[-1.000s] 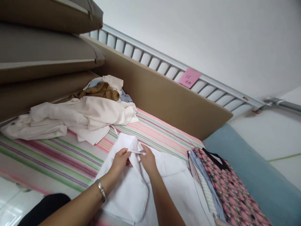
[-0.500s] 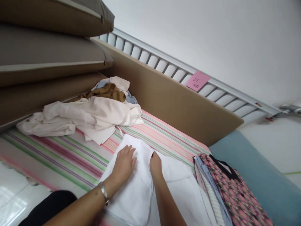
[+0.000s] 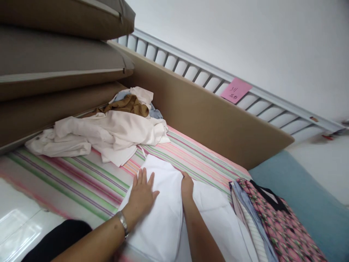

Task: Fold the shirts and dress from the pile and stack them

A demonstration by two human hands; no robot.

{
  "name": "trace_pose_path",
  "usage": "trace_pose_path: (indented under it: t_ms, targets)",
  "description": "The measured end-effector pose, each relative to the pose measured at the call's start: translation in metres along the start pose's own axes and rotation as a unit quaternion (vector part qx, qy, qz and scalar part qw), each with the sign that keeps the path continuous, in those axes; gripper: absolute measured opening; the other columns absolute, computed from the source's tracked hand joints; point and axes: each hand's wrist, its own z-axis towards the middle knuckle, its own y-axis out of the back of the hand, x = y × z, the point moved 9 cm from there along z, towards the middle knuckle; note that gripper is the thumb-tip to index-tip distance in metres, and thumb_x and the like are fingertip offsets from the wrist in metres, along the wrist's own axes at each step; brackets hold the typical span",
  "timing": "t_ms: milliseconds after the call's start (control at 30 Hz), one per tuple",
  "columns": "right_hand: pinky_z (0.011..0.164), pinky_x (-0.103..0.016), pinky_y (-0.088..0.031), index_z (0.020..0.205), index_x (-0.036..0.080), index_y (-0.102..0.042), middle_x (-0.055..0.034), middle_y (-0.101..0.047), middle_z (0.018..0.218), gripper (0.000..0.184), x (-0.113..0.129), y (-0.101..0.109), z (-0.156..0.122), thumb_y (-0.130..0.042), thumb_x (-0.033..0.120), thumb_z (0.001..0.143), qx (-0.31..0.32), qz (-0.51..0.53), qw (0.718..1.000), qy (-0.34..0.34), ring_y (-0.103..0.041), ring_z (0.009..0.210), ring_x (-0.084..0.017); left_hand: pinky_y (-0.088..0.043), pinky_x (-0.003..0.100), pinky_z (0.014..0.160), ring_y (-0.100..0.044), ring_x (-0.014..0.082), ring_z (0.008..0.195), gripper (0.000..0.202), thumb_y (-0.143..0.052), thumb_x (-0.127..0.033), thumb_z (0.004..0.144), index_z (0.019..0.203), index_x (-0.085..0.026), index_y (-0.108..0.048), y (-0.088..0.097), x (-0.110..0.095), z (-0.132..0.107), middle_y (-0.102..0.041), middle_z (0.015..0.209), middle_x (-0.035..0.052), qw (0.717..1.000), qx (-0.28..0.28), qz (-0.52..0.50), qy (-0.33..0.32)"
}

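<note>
A white garment lies partly folded over itself on the striped sheet. My left hand rests flat on its folded layer with fingers spread, a silver bracelet at the wrist. Along the fold's right edge, my right hand is closed on the cloth; its fingertips are partly hidden. To the right the rest of the white garment spreads out, next to a pile of folded clothes topped by a pink patterned garment with a black neckline.
Crumpled cream clothes and a brown cloth lie farther back. Thick brown cushions are stacked at the left. Behind stand a tan board and a white railing with a pink note. A blue-green surface is at right.
The left hand's fingers have spread and lie flatter on the cloth. The right hand still grips the fold's edge. The whole view has shifted slightly.
</note>
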Motion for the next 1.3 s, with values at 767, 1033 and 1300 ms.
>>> trace_pose_path:
  t_ms: [767,1033,1300]
  targets:
    - [0.036,-0.021,-0.032,0.085,0.018,-0.055,0.0014,-0.063,0.063,0.035,-0.055,0.014,-0.223,-0.062,0.044,0.063,0.205,0.237,0.925,-0.215,-0.052,0.041,-0.01,-0.04,0.024,0.065,-0.056,0.0171,0.071,0.022,-0.067,-0.035,0.072,0.087,-0.019,-0.067,0.027,-0.066,-0.076,-0.064,0.08,0.0023,0.882,0.235,-0.32,-0.253]
    - [0.039,-0.02,-0.029,0.073,0.016,-0.059,0.0039,-0.058,0.055,0.027,-0.005,0.033,-0.21,-0.058,0.043,0.068,0.185,0.247,0.94,-0.148,-0.038,0.036,-0.004,-0.036,0.026,0.066,-0.053,0.0183,0.074,0.011,-0.059,-0.023,0.073,0.083,-0.018,-0.061,0.027,-0.061,-0.09,-0.06,0.08,0.0035,0.914,0.186,-0.228,-0.278]
    - [0.033,-0.021,-0.03,0.078,0.019,-0.056,0.0038,-0.059,0.053,0.03,-0.048,0.015,-0.223,-0.055,0.048,0.069,0.164,0.174,0.946,-0.221,-0.044,0.033,-0.008,-0.031,0.021,0.054,-0.042,0.0113,0.056,0.014,-0.046,-0.024,0.073,0.067,-0.017,-0.056,0.042,-0.039,-0.059,-0.049,0.059,-0.0033,0.846,0.232,-0.452,-0.16]
